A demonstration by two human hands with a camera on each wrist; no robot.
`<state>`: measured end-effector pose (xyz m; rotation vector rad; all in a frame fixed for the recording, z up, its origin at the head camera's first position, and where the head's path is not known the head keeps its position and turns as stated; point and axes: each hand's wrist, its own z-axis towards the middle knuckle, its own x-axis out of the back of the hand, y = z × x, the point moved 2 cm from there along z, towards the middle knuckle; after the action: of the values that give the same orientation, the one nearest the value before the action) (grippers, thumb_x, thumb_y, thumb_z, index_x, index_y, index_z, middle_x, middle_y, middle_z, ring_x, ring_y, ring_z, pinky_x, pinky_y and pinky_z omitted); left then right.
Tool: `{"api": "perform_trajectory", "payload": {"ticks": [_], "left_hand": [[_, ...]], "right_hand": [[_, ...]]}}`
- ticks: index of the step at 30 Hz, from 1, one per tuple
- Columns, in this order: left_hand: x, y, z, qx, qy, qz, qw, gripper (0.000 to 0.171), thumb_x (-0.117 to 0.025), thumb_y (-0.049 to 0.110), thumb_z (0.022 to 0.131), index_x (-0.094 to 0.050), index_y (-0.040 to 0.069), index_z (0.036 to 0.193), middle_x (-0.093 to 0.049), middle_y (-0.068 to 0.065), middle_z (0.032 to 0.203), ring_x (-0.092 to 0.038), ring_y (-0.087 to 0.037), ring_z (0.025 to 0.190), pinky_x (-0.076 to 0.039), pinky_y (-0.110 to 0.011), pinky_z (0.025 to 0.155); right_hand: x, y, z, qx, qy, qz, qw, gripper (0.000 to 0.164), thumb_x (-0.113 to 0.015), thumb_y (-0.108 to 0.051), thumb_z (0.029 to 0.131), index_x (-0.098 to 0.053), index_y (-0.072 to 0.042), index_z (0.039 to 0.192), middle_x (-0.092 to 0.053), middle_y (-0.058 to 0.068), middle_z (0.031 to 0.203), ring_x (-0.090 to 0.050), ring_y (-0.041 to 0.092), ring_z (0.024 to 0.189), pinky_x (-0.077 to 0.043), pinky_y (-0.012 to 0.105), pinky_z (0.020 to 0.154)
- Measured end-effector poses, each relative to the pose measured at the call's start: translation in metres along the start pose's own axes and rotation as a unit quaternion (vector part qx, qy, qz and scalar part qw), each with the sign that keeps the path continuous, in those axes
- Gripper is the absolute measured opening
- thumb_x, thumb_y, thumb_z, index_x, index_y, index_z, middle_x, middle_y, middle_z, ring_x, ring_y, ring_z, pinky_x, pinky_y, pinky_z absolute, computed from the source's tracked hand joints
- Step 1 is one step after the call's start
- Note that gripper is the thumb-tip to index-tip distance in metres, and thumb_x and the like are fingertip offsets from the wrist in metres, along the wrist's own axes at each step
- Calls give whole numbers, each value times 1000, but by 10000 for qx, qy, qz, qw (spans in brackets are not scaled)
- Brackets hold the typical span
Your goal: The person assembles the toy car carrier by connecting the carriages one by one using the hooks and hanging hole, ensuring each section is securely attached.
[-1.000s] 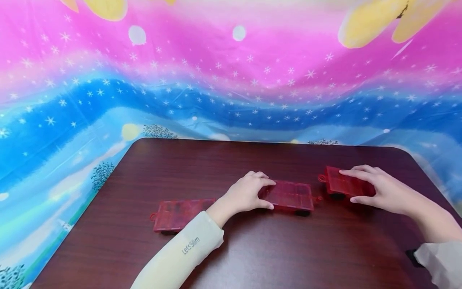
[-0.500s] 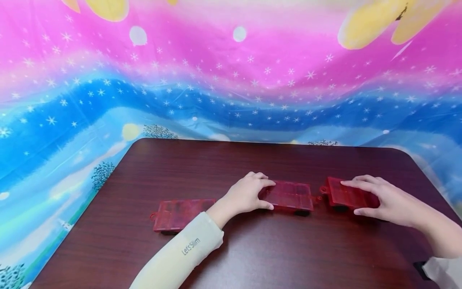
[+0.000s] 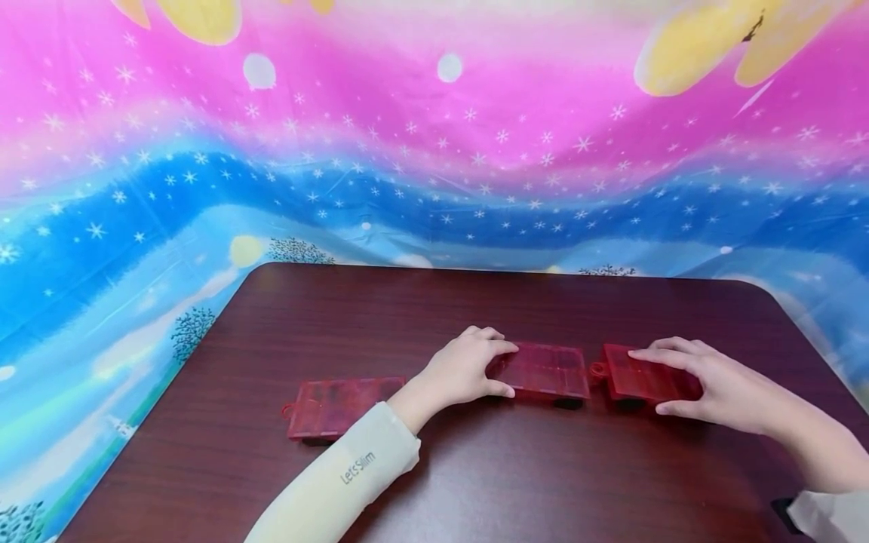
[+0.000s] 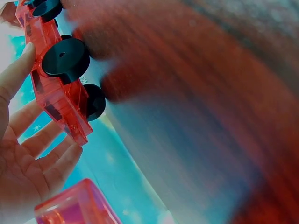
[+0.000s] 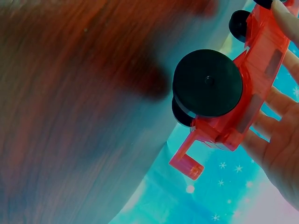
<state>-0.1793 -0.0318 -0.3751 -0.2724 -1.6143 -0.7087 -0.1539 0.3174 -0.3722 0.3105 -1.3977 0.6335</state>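
Observation:
Three see-through red toy wagons with black wheels stand in a row on the table. My left hand grips the rear of the middle wagon between thumb and fingers; the left wrist view shows its black wheel. My right hand holds the right wagon the same way. The right wagon's ring lies at the front end of the middle wagon; whether they are linked I cannot tell. A coupling peg sticks out of the right wagon in the right wrist view.
The left wagon stands behind my left forearm, partly hidden by the sleeve. A dark brown table with rounded corners lies under everything. A pink and blue printed cloth hangs behind it.
My right hand has brought the right wagon nearer to me, then left, so its ring now meets the middle wagon's front end. The left hand has stayed in place.

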Motion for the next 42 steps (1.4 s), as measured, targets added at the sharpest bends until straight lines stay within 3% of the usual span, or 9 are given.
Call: {"api": "perform_trajectory", "payload": {"ticks": [24,35,42], "left_hand": [[2,2,-2,25,-43,-20,10000,67,-77,50,82,-58,25,141,-56,-1,143,-50,-21,133,-48,-35,106],[4,5,-5,141,-114,230,9996,67,-76,51,83,-56,26,142,-54,-2,146,-49,-21,135,-50,-37,103],[6,2,-14,274,-244,135,9992,70,-73,49,86,-49,24,148,-45,-4,155,-40,-25,145,-47,-44,107]], "right_hand": [[-2,1,-7,-208,-310,117,9992,72,-89,-43,69,-62,-29,133,-59,2,125,-55,24,111,-56,39,78],[-2,-1,-3,-221,-371,8,9991,72,-88,-43,70,-61,-29,134,-59,2,125,-54,25,113,-56,47,82],[-2,-1,-2,-384,-539,67,9978,76,-88,-42,71,-58,-23,138,-58,10,131,-53,32,116,-54,54,86]]}}
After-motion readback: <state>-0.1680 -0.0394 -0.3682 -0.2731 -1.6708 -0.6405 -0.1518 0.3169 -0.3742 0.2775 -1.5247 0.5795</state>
